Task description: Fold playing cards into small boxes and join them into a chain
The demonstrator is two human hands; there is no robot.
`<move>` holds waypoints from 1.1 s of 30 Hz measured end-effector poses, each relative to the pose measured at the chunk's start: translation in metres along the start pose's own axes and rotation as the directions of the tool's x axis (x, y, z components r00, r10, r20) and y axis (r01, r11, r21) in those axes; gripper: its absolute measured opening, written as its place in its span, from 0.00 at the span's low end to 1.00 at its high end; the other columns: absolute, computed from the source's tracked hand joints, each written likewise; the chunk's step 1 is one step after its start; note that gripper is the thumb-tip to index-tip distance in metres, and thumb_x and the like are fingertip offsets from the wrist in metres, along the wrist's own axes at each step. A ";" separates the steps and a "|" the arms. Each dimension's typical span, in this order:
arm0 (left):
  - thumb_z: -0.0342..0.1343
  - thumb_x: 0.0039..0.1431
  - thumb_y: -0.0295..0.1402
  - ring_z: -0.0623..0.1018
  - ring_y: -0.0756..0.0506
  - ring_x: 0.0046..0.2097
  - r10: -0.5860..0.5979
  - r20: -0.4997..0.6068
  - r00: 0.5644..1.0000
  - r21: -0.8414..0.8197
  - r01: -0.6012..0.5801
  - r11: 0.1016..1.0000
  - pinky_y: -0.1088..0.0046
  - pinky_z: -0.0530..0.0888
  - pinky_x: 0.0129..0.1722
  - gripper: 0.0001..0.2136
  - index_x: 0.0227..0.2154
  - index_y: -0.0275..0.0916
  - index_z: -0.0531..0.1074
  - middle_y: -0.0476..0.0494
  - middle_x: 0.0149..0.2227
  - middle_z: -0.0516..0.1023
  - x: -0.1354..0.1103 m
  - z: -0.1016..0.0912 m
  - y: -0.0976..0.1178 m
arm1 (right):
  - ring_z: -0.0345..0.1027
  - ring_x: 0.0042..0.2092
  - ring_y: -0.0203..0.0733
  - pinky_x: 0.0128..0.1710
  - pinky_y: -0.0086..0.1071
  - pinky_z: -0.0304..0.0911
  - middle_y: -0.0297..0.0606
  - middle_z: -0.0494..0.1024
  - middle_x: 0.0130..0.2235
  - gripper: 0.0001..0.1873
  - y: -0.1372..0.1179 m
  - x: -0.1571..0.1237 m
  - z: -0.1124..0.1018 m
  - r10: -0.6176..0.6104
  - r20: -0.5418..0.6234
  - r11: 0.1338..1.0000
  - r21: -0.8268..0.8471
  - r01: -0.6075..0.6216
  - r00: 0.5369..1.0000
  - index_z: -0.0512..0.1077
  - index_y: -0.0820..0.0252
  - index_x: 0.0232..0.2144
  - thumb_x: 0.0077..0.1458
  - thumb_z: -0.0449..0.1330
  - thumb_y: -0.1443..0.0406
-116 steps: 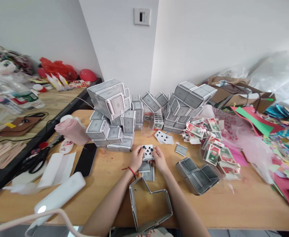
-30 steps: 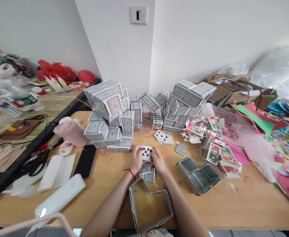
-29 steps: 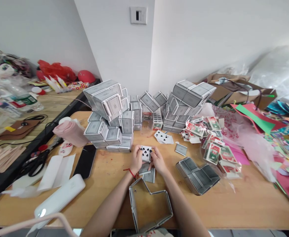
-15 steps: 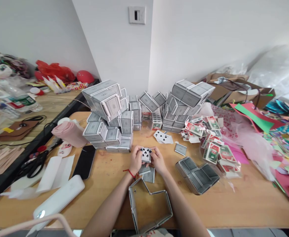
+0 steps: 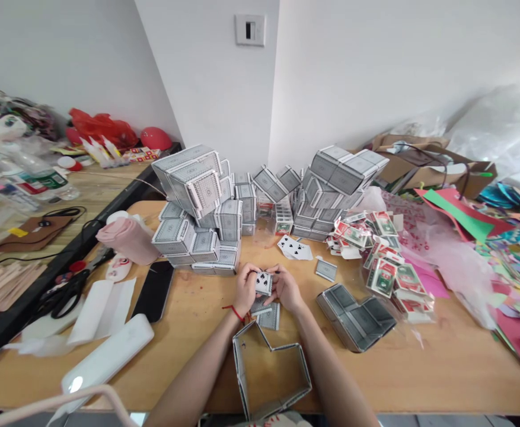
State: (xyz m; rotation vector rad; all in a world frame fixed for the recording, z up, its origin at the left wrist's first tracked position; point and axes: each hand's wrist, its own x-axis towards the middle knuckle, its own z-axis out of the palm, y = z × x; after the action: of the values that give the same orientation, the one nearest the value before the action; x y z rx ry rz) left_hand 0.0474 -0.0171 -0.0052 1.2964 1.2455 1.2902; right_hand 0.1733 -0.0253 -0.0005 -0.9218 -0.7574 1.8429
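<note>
Between my two hands is a playing card (image 5: 263, 284), its spade face turned up. My left hand (image 5: 245, 287) pinches its left side; the fingers of my right hand (image 5: 284, 288) are closed on its right edge. Just below lie folded grey-backed cards (image 5: 268, 316) on the wooden table (image 5: 188, 367). Nearer to me, between my forearms, stands an open notched frame of joined cards (image 5: 272, 409). On the right sits a second notched card box (image 5: 355, 320), and a single grey-backed card (image 5: 326, 270) lies behind it. Loose spade cards (image 5: 295, 247) lie face up farther back.
Card-block stacks rise at back left (image 5: 188, 201) and back right (image 5: 340, 178). Red card packs (image 5: 384, 267) are heaped at right beside coloured paper (image 5: 459, 210). On the left are a phone (image 5: 153, 290), a white glue gun (image 5: 108, 353), a pink roll (image 5: 128, 237) and scissors (image 5: 70, 293).
My right fingers have shifted from the card's top right corner down along its right edge, and the card tilts slightly. The view has moved a little; the other things stay put.
</note>
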 end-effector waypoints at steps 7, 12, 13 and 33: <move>0.45 0.47 0.27 0.67 0.50 0.27 0.038 0.037 0.999 -0.003 -0.038 0.999 0.77 0.64 0.27 0.06 0.21 0.38 0.65 0.50 0.24 0.67 0.001 0.000 0.006 | 0.68 0.21 0.38 0.15 0.33 0.67 0.33 0.69 0.21 0.15 -0.005 0.005 -0.008 0.175 0.153 0.982 -0.102 -0.161 0.973 0.62 0.62 0.29 0.48 0.54 0.55; 0.46 0.45 0.28 0.66 0.51 0.25 -0.019 0.116 0.993 -0.028 0.022 0.999 0.77 0.62 0.24 0.05 0.21 0.37 0.66 0.50 0.22 0.67 0.001 -0.002 0.003 | 0.66 0.20 0.34 0.18 0.32 0.69 0.30 0.67 0.19 0.17 -0.004 0.005 -0.017 0.160 0.247 0.986 -0.084 -0.144 0.956 0.65 0.65 0.27 0.44 0.58 0.54; 0.46 0.45 0.28 0.66 0.51 0.25 -0.012 0.137 0.990 -0.037 0.017 0.999 0.78 0.62 0.24 0.05 0.21 0.37 0.66 0.50 0.22 0.67 0.001 -0.003 0.002 | 0.66 0.20 0.34 0.19 0.32 0.69 0.30 0.67 0.19 0.18 -0.003 0.005 -0.018 0.150 0.246 0.988 -0.083 -0.134 0.957 0.65 0.65 0.27 0.44 0.59 0.55; 0.53 0.47 0.35 0.72 0.49 0.31 -0.011 0.143 0.990 0.203 -0.018 0.979 0.75 0.67 0.32 0.07 0.25 0.35 0.70 0.47 0.27 0.74 0.014 0.004 -0.006 | 0.73 0.30 0.40 0.24 0.30 0.69 0.38 0.70 0.33 0.18 0.011 0.002 -0.010 -0.092 0.035 0.973 -0.209 0.097 0.995 0.66 0.62 0.35 0.47 0.56 0.55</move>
State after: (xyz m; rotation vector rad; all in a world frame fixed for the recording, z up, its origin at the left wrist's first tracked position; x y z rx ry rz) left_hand 0.0503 -0.0020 -0.0101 1.5100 1.2982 1.0717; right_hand 0.1759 -0.0266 -0.0151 -0.9802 -1.0107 1.7162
